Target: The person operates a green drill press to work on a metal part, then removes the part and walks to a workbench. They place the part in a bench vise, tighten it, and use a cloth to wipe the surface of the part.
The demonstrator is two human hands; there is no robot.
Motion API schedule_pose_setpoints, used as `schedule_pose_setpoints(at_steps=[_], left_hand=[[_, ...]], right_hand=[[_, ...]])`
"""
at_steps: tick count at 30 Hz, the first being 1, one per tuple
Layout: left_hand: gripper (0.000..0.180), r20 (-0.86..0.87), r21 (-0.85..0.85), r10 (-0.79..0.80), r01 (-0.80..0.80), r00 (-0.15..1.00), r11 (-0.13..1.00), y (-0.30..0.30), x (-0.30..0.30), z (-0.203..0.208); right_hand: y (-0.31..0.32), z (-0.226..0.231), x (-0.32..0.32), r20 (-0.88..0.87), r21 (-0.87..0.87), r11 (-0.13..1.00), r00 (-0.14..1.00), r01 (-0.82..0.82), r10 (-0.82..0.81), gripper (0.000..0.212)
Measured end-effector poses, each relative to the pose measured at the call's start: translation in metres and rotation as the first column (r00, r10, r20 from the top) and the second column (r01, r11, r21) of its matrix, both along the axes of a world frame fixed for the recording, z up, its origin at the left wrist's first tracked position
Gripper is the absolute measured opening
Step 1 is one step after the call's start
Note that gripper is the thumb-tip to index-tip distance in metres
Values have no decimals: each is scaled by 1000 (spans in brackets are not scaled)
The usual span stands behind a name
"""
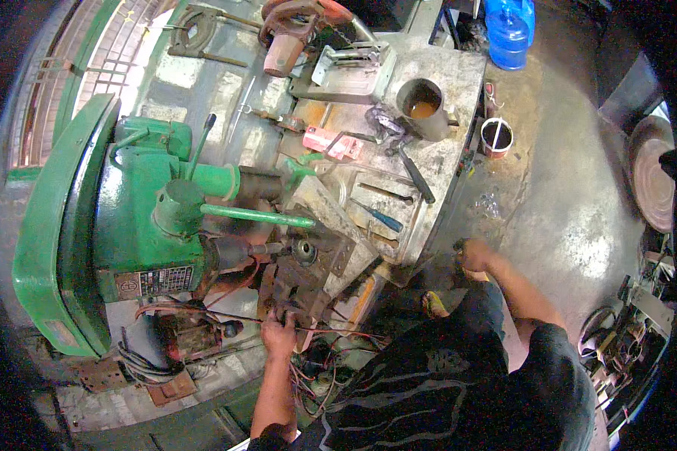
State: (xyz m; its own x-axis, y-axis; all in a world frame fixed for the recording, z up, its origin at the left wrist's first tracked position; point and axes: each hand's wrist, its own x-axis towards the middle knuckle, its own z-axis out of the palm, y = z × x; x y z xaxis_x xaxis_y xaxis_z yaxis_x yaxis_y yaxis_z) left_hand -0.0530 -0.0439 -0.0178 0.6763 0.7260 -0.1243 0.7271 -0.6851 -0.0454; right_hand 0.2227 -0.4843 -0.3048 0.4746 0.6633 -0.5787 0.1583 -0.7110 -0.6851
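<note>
My left hand grips the near end of a dark metal vise beneath the green drill press. A round metal piece with a hole sits at the far side of the vise, beside the chuck. The press's green feed handle stretches over this area, touched by neither hand. Out to the right, away from the bench, my right hand hangs with curled fingers. Something small and dark shows at its fingertips, too unclear to name.
On the worn bench lie a hammer, a blue-handled screwdriver and a metal can of brownish liquid. A white bucket and a blue water jug stand on the floor. Loose cables hang near my left forearm.
</note>
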Motion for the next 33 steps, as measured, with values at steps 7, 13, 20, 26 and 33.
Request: schedule_pose_setpoints(at_steps=[7,13,20,26,33], left_hand=[[53,53,124,-127,120,990,985,-7,-6,-1],[63,-31,-68,11,-13,999,998,26,11,6],[85,48,-95,-237,241,970,966,28,12,5],[95,191,-357,-54,120,980,926,13,39,30],[89,161,-357,89,-26,983,934,-3,58,45]], right_hand=[[23,20,33,94,38,999,996,0,-3,47],[48,87,66,157,105,985,981,-135,118,50],[109,222,158,-243,470,813,936,343,-255,69],[270,391,233,-685,541,628,726,560,-57,91],[334,523,216,-346,796,480,928,367,-136,62]])
